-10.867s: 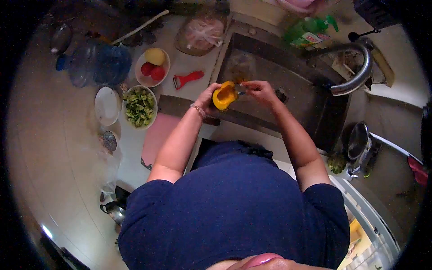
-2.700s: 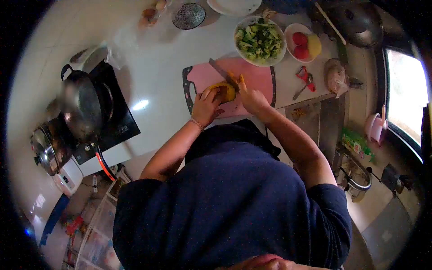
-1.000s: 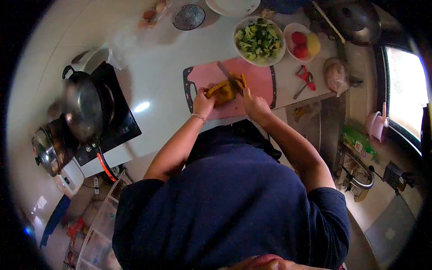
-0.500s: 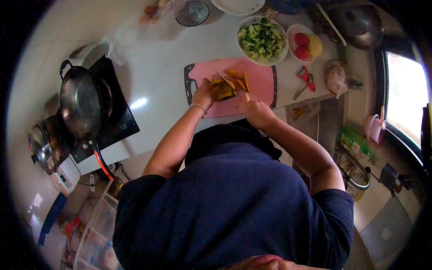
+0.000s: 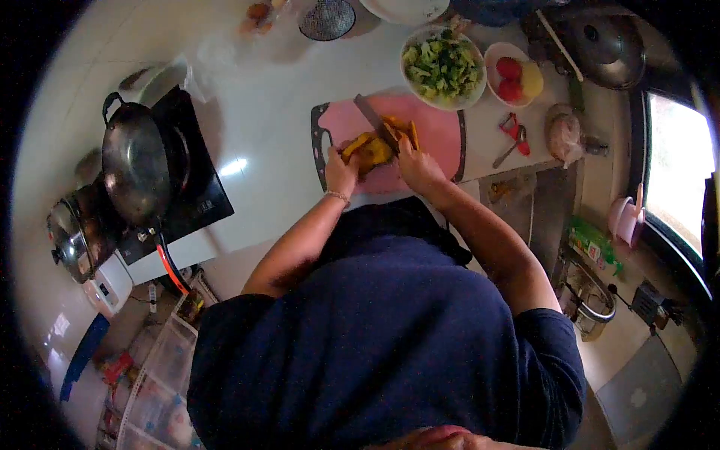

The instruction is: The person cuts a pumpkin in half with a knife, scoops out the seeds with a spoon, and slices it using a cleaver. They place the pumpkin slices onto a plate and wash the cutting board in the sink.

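A pink cutting board [image 5: 442,150] with dark edges lies on the counter in front of me. On it rests a chunk of pumpkin [image 5: 373,156], yellow-orange with some darker skin. My left hand [image 5: 342,175] grips the chunk from its left side, fingers closed against it. In my right hand [image 5: 421,169] is a kitchen knife [image 5: 369,112], its broad blade slanting up and left just right of the chunk. Cut pumpkin slices [image 5: 412,133] lie beside the blade, partly hidden by it and by my right hand.
Beyond the board stand a bowl of chopped green vegetables [image 5: 442,67] and a bowl with red and yellow round items [image 5: 517,73]. A red-handled peeler [image 5: 514,135] lies to the right. At left, a wok [image 5: 135,165] sits by a black cooktop [image 5: 196,172].
The knife blade has swung up and left, showing more of its flat side. The pumpkin chunk has turned, showing more yellow flesh. My right hand has shifted slightly left.
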`<state>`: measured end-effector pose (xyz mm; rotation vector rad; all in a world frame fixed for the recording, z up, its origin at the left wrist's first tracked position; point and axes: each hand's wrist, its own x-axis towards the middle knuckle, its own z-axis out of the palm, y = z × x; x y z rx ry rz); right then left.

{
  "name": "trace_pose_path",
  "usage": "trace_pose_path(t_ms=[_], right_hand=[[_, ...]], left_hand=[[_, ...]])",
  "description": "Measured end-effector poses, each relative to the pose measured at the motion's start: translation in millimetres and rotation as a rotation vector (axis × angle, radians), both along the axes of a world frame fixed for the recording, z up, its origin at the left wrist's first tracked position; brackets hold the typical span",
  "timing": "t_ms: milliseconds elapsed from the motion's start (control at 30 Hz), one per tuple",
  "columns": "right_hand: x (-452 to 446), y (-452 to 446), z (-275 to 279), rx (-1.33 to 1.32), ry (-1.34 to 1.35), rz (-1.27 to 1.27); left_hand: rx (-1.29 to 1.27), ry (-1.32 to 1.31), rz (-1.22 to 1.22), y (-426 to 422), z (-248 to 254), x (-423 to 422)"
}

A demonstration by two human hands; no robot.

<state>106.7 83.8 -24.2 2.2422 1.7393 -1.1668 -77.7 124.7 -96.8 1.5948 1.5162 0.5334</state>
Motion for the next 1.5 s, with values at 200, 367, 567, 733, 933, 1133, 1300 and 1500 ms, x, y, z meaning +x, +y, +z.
trace_pose_path(t_ms=[200,367,567,733,933,1133,1300,1500], right_hand=[[-2,-21,69,0.115,0.01,-0.025],[-5,-51,65,0.035,0.0,0.107],[-24,-48,57,-0.004,-0.07,0.102],[-31,-32,5,0.133,-0.084,0.175],[-23,-15,-9,0.214,-0.19,0.185],[-12,-17,16,0.057,-0.041,-0.006],[-19,-36,60,0.122,-0.032,0.118],[-27,-27,60,0.093,-0.021,0.159]], left_hand=[[-0.657,-0.178,-0.026,5,30,1],[-0.614,-0.067,-0.036,-3,49,14],[-0.614,-0.056,-0.064,-8,47,19],[-0.61,0.03,-0.092,-2,52,23],[-0.427,0.072,-0.194,8,46,4],[-0.23,-0.013,-0.072,18,27,-14],[-0.169,0.191,-0.104,34,18,-11],[-0.166,0.111,-0.29,57,-5,-19]])
